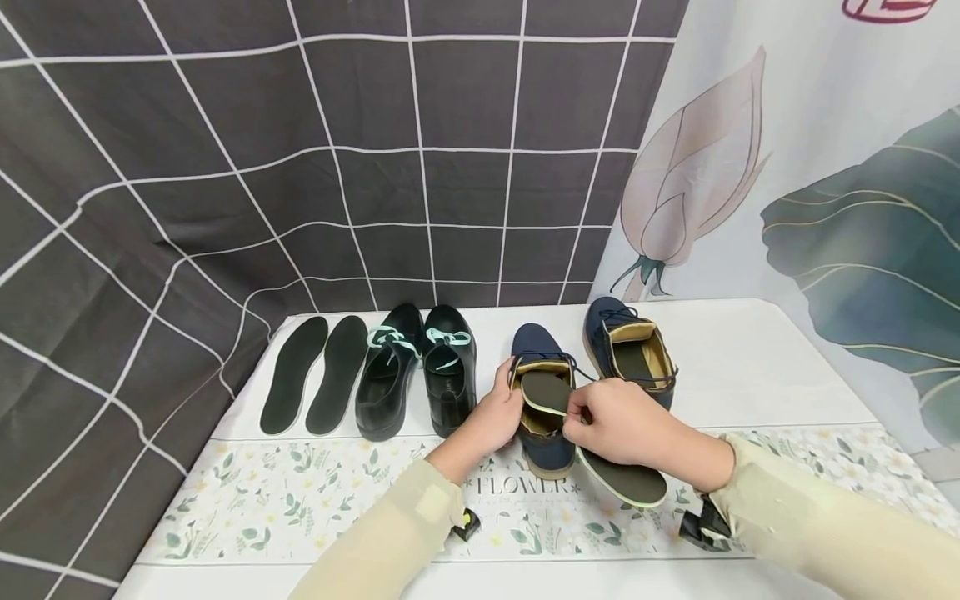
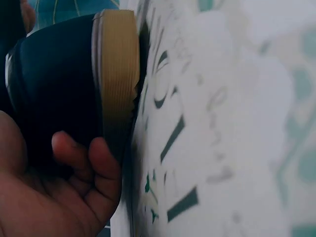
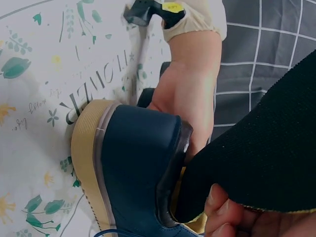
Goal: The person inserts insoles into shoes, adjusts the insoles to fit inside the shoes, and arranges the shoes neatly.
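A navy lace-up shoe (image 1: 551,454) stands on the table with its heel toward me. My left hand (image 1: 491,421) holds its left side, fingers curled against the upper in the left wrist view. My right hand (image 1: 618,425) pinches the edge of a dark insole (image 1: 546,390) with a pale rim. One end of this insole is down in the shoe opening; the other stands raised, large in the right wrist view (image 3: 256,153). Below my right hand another dark insole (image 1: 633,482) lies beside the shoe. The matching navy shoe (image 1: 600,321) stands behind my right hand.
Two black insoles (image 1: 295,375) lie side by side at the left of the table. Next to them stands a pair of black shoes (image 1: 382,404) with mint laces. A flower-printed band (image 1: 300,508) crosses the white table (image 1: 727,358); grid-patterned cloth (image 1: 465,192) hangs behind.
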Demonstrator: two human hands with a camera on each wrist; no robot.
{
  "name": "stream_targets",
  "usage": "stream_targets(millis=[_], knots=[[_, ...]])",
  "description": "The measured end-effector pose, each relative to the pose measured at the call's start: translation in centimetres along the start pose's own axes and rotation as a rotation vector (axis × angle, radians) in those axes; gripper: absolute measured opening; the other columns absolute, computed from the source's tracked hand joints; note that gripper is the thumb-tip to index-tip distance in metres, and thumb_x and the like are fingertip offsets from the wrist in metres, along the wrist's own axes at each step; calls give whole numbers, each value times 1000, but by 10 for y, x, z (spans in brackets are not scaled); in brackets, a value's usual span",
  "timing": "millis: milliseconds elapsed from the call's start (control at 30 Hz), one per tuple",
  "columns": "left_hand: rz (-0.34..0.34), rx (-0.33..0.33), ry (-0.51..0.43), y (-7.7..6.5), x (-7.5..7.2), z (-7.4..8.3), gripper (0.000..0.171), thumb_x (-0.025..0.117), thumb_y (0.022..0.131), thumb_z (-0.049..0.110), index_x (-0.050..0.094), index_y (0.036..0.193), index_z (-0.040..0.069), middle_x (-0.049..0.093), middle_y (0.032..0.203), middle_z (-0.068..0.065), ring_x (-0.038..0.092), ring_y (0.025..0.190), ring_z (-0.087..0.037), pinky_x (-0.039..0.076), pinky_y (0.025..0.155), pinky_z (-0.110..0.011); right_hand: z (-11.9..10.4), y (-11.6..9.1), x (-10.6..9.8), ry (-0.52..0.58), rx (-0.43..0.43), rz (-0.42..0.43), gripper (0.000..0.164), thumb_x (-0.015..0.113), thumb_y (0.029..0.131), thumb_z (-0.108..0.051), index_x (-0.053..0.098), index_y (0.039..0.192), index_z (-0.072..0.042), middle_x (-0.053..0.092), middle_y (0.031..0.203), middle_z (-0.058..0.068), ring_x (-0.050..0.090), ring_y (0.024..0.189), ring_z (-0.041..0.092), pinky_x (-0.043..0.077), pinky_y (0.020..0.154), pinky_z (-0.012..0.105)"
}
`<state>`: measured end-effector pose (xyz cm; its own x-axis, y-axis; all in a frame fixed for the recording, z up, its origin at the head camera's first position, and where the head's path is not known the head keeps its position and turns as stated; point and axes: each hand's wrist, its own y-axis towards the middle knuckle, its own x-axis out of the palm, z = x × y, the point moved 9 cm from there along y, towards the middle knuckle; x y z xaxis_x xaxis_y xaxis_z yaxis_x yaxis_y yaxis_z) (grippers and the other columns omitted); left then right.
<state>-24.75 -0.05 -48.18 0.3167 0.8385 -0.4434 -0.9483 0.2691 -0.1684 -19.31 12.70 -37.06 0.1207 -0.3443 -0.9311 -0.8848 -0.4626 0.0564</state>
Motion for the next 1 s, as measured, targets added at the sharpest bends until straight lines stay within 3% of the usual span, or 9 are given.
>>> stream_targets(millis=[67, 233, 400, 500, 600, 667, 733, 833, 1000], knots=[[-35, -18, -49, 0, 1, -2, 60, 31, 105, 28, 11, 162, 28, 68, 88, -22, 44, 38, -19, 46, 44, -33, 0, 0, 0, 0, 11, -13, 22, 65, 83, -20, 57, 64, -29, 48, 56, -15, 46, 52, 3, 38, 53, 24], [-106, -90, -131, -1, 2, -7, 65, 35, 102, 27, 9, 161, 32, 52, 59, -13, 45, 40, -18, 47, 43, -30, 0, 1, 4, -3, 27, -53, 23, 65, 83, -21, 56, 63, -29, 48, 56, -14, 46, 52, 4, 38, 53, 25], [-115, -92, -155, -2, 1, -4, 67, 36, 99, 30, 11, 161, 32, 45, 56, -8, 45, 43, -19, 47, 44, -30, -1, 2, 4, -26, 13, -67, 25, 65, 83, -21, 56, 61, -29, 48, 55, -15, 46, 52, 4, 39, 53, 25], [-95, -75, -162, -2, -1, -1, 64, 34, 101, 34, 14, 161, 30, 49, 64, -13, 46, 45, -21, 48, 45, -31, -3, 4, 2, -38, -1, -78, 28, 65, 83, -20, 54, 59, -28, 45, 53, -14, 44, 50, 5, 38, 51, 25], [-60, -54, -115, -2, -3, 2, 61, 31, 104, 39, 14, 161, 29, 63, 92, -24, 53, 53, -26, 51, 52, -35, -6, 8, 1, -46, 0, -101, 32, 64, 83, -19, 49, 56, -26, 39, 51, -13, 41, 47, 7, 35, 50, 25], [-36, -31, -37, -2, -4, 4, 61, 30, 106, 42, 12, 162, 27, 64, 119, -27, 65, 74, -32, 55, 68, -42, -7, 11, 1, -56, 9, -109, 33, 63, 83, -19, 47, 55, -25, 36, 51, -12, 40, 46, 8, 33, 49, 26], [-20, -11, 51, -2, -4, 6, 61, 27, 107, 44, 10, 162, 25, 57, 138, -25, 66, 103, -36, 53, 88, -48, -9, 14, 3, -70, 16, -114, 35, 63, 82, -20, 44, 53, -25, 34, 50, -12, 39, 46, 9, 32, 48, 26], [-16, 12, 146, -2, -3, 10, 62, 24, 108, 45, 7, 163, 21, 51, 146, -24, 53, 131, -35, 42, 107, -52, -11, 19, 6, -94, 31, -113, 35, 63, 82, -21, 46, 52, -25, 36, 49, -11, 41, 47, 10, 33, 49, 27], [-25, 2, 165, -2, -2, 9, 63, 24, 107, 46, 5, 163, 23, 51, 146, -22, 53, 132, -34, 42, 107, -52, -11, 26, 13, -114, 52, -108, 35, 63, 83, -22, 50, 51, -23, 41, 47, -8, 44, 46, 13, 35, 47, 29]])
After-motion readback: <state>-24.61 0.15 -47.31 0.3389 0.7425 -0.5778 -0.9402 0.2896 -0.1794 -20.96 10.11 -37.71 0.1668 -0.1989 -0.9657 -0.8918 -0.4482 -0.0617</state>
